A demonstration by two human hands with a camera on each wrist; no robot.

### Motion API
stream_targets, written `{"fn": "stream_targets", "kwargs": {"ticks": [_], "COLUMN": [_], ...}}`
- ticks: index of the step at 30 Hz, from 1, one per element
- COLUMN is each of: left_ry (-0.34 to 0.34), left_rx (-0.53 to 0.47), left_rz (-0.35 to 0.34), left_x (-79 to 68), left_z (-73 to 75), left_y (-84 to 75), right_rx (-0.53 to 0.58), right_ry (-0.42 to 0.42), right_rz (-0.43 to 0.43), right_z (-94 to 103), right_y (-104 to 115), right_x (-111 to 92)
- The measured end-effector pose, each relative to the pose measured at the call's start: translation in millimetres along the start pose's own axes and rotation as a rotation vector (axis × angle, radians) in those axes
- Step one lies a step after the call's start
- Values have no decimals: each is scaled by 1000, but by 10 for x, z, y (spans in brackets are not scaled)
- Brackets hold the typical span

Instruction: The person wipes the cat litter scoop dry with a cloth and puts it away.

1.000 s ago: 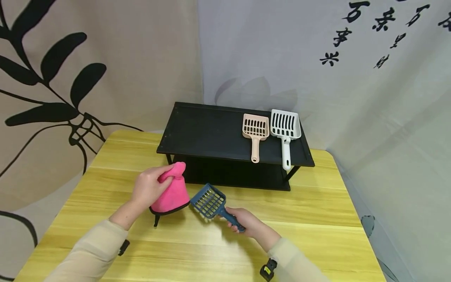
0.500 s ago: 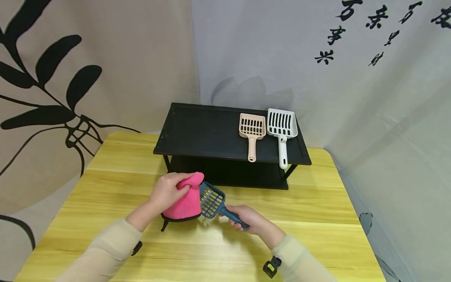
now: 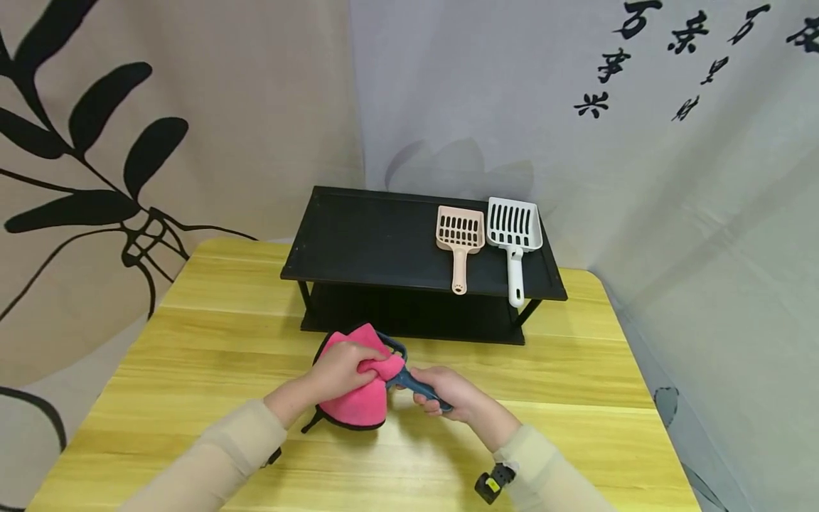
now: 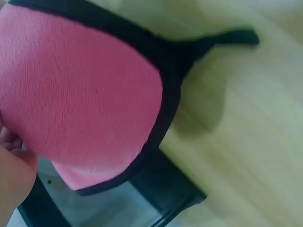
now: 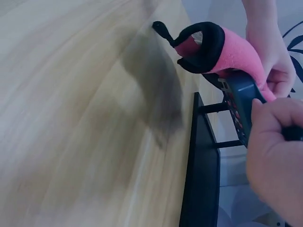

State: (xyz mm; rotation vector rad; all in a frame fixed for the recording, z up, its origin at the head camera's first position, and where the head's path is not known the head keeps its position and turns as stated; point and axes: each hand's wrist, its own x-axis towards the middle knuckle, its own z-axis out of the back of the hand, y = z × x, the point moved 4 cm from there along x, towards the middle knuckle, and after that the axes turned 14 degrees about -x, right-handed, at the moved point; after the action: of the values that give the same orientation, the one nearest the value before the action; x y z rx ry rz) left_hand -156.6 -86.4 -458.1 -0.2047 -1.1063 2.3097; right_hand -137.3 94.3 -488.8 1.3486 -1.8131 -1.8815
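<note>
My right hand [image 3: 456, 393] grips the handle of a blue litter scoop [image 3: 419, 385] above the wooden table. A pink cloth [image 3: 355, 407] with black edging is bunched in the fingers of my left hand [image 3: 339, 371], and it covers most of the scoop's slotted head. Only the far rim of that head shows in the head view. In the left wrist view the pink cloth [image 4: 90, 94] spreads wide, its black loop [image 4: 236, 38] hanging over the table. From the right wrist, the cloth [image 5: 241, 54] wraps over the scoop [image 5: 240, 101], whose slotted side shows.
Behind the hands stands a black two-tier rack [image 3: 365, 242]. On its top shelf lie a beige litter scoop [image 3: 459, 238] and a white litter scoop [image 3: 515, 231], handles towards me. The wooden table [image 3: 256, 334] extends around them, with a printed curtain [image 3: 269, 107] behind.
My left hand has carried the pink cloth to the right, from beside the blue scoop onto its head. The right hand keeps its hold on the handle, nearly in place.
</note>
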Motion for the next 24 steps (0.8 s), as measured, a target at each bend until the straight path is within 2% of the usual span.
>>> {"fn": "stream_targets", "kwargs": {"ticks": [3, 7, 12, 16, 20, 24], "left_ry": [75, 151, 193, 147, 40, -55], "left_rx": [13, 96, 184, 273, 369, 412], "left_rz": [-3, -46, -91, -121, -143, -133], "left_x": [34, 59, 50, 34, 20, -28], "left_z": [7, 20, 55, 142, 271, 415], "left_y": [-36, -86, -102, -113, -119, -87], "right_rx": [18, 21, 20, 1, -50, -110], "right_ry": [16, 27, 35, 22, -25, -64], "right_rz": [21, 35, 37, 53, 52, 36], "right_z": [11, 22, 39, 68, 122, 184], "right_y": [13, 25, 19, 45, 72, 75], "right_x": [-51, -94, -133, -167, -200, -227]}}
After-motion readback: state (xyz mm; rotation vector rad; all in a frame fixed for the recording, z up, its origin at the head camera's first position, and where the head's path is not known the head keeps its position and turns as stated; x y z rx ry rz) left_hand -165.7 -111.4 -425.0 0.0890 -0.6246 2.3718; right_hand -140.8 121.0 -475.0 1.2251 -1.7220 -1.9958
